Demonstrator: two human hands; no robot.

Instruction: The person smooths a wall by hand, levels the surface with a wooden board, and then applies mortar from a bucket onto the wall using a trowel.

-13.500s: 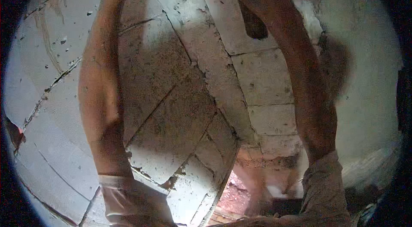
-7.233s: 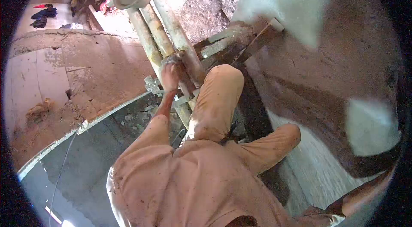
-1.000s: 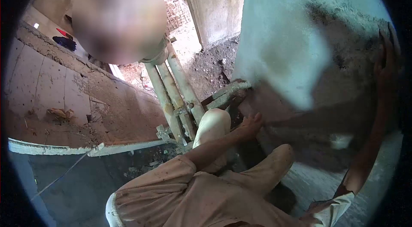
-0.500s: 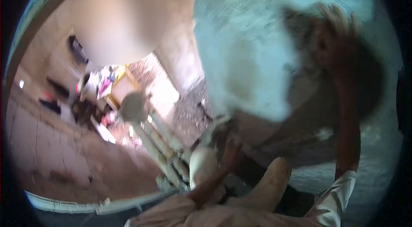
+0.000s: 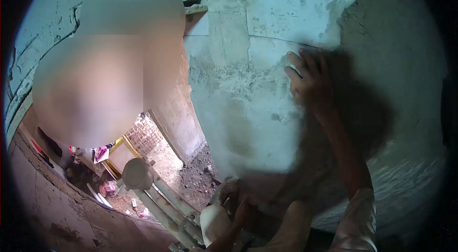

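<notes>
My right hand [image 5: 312, 82] is raised against the plastered wall [image 5: 267, 90], its fingers apart and nothing visible in them. The fingertips are close to a thin dark line [image 5: 281, 40] across the pale plaster. Low in the view, my left hand [image 5: 245, 208] is in shadow between my knees, beside a dark, rough object [image 5: 226, 195] that I cannot make out. The fingers of that hand are too dark to read.
Several pale poles with a round end [image 5: 137, 174] stand left of my knees. Beyond them are a yellow-edged frame [image 5: 121, 154], colourful items and rubble [image 5: 198, 175] on the floor. Cracked masonry [image 5: 47, 13] shows at the upper left. Blurred patches hide part of the left side.
The view has shifted, showing more of the upper wall. My right hand, blurred before, now appears sharper and farther left and lower in the view. My left hand also appears lower.
</notes>
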